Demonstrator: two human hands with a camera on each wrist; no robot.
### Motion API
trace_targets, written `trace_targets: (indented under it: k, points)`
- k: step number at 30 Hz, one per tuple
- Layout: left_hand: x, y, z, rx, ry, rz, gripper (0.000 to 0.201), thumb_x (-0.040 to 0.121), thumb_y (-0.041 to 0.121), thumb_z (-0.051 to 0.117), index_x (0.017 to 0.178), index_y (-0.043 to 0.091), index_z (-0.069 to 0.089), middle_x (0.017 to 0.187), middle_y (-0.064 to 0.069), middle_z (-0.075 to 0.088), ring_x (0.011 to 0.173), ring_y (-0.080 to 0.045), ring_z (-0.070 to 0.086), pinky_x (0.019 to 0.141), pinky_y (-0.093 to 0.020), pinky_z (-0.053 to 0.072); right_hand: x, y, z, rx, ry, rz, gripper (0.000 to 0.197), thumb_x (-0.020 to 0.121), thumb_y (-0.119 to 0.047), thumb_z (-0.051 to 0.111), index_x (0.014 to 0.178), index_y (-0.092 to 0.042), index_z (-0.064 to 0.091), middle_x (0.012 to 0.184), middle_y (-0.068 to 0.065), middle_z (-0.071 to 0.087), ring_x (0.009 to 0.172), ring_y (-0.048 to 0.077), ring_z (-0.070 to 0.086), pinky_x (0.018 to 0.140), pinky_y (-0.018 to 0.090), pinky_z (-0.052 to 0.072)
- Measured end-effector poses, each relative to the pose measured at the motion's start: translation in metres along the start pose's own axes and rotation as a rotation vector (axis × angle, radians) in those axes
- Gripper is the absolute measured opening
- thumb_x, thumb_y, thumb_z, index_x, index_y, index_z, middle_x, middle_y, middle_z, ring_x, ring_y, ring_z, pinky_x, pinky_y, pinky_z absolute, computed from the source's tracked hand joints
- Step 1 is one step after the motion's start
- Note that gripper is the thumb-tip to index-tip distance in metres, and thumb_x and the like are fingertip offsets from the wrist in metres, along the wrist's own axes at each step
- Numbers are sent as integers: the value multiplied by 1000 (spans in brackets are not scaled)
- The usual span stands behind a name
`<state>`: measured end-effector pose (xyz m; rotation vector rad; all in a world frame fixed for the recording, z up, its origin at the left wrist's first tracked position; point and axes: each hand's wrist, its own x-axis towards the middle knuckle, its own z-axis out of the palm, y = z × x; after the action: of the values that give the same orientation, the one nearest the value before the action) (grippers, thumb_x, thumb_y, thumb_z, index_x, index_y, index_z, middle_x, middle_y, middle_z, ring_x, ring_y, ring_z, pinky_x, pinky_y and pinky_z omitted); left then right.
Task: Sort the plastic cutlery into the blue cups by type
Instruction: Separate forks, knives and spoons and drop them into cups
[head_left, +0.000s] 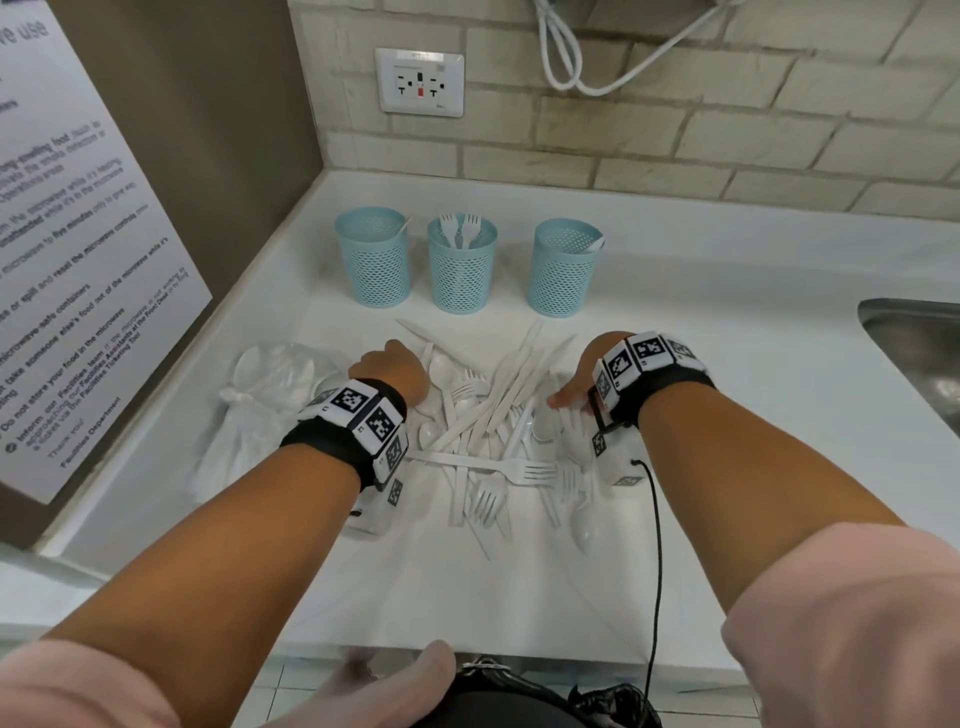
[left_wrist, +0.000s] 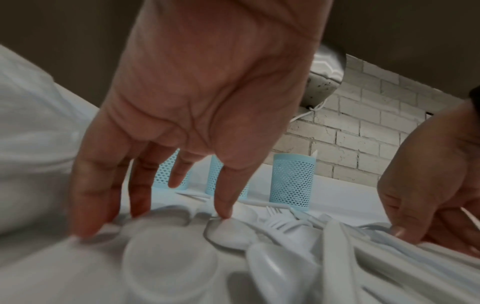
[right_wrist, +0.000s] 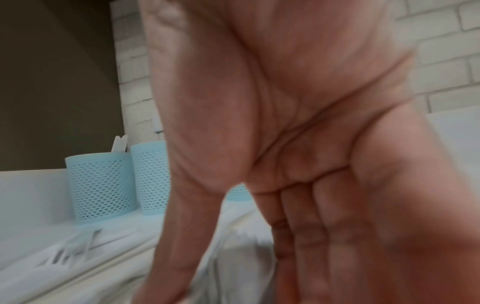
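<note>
We worked at a white counter (head_left: 701, 291), and the heap of white plastic cutlery (head_left: 488, 441) serves as our landmark. Left of the heap lay a crumpled clear plastic bag (head_left: 260, 384). At the heap's left edge our left hand (head_left: 392, 366) reached down with its fingers (left_wrist: 228, 195) straight and spread, the tips touching spoon bowls and gripping nothing. Beyond the heap, toward the pale brick wall (head_left: 727, 130), stood three pale blue perforated plastic cups: the left cup (head_left: 371, 254) showed one white tip at its rim, the middle cup (head_left: 461, 262) held two forks with their tines up, and the right cup (head_left: 565, 265) showed one piece leaning at its rim, its type unclear. The heap itself mixed knives, forks and spoons, lying crossed over one another. At the heap's right edge our right hand (head_left: 576, 392) pressed down with fingers (right_wrist: 306, 236) extended close together; they held nothing that we could make out. Far right of the heap sat a steel sink (head_left: 914, 338).
</note>
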<state>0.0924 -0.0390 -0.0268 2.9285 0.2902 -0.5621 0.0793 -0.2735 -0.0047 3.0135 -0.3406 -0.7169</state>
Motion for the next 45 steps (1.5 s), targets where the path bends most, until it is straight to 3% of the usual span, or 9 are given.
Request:
trace_targets:
  k: [3, 6, 12, 18, 25, 27, 29, 41, 45]
  points:
    - [-3, 0, 4, -61, 25, 4, 64, 92, 37, 53, 138, 2, 26, 140, -20, 38, 129, -32, 40, 103, -40, 34, 26, 2, 17, 198, -27, -16, 71, 27, -76, 75, 66, -18, 70, 68, 0, 73, 65, 22, 70, 71, 39, 58]
    - [-5, 0, 6, -122, 34, 14, 74, 86, 45, 60, 136, 0, 27, 138, -19, 39, 129, -31, 39, 102, -39, 36, 12, 0, 17, 284, 30, -34, 33, 53, -59, 79, 57, -28, 68, 70, -1, 70, 63, 20, 66, 63, 29, 55]
    - [-4, -6, 5, -208, -4, 125, 55, 86, 41, 63, 114, -5, 53, 118, -17, 61, 110, -29, 57, 85, -30, 44, 6, 1, 21, 577, -16, -19, 26, 74, -32, 77, 61, -17, 60, 62, 1, 63, 57, 18, 59, 48, 19, 39]
    - [-7, -6, 1, -283, -45, 117, 48, 85, 33, 64, 115, -4, 54, 113, -17, 61, 104, -29, 57, 74, -28, 40, 21, 5, 30, 881, -12, 46, 43, 69, -41, 78, 84, -2, 71, 84, 17, 73, 83, 37, 70, 81, 51, 56]
    - [-4, -4, 4, -369, -37, 119, 36, 82, 30, 63, 97, -2, 61, 85, -16, 64, 79, -28, 58, 65, -27, 40, 32, 1, 23, 1082, 7, 73, 28, 93, -34, 52, 74, -13, 57, 92, 11, 64, 81, 24, 65, 86, 37, 56]
    - [-2, -4, 4, -405, -41, 121, 25, 80, 25, 65, 82, 1, 59, 96, -22, 67, 76, -29, 58, 65, -28, 41, 29, -5, 17, 1142, 21, 116, 29, 96, -29, 47, 74, -10, 48, 84, 13, 57, 59, 14, 63, 66, 21, 56]
    - [1, -2, 3, -471, -42, 115, 19, 78, 16, 66, 80, -2, 58, 108, -27, 65, 90, -37, 64, 64, -30, 42, 25, -12, 14, 1106, 35, 140, 34, 95, -28, 49, 68, -9, 42, 67, 8, 47, 37, 12, 52, 41, 15, 41]
    - [6, -6, -18, -565, 1, 180, 24, 87, 26, 65, 83, 3, 59, 72, -6, 55, 78, -24, 55, 50, -23, 36, 47, -40, 15, 694, 27, 125, 28, 75, -30, 70, 58, -16, 53, 63, -1, 57, 55, 14, 51, 48, 24, 34]
    - [11, -10, -25, -746, 64, 248, 22, 83, 24, 70, 74, 7, 60, 76, -9, 61, 83, -25, 59, 73, -29, 46, 44, -40, 12, 693, -28, 80, 25, 81, -24, 64, 62, -17, 50, 68, -2, 53, 59, 11, 48, 46, 22, 42]
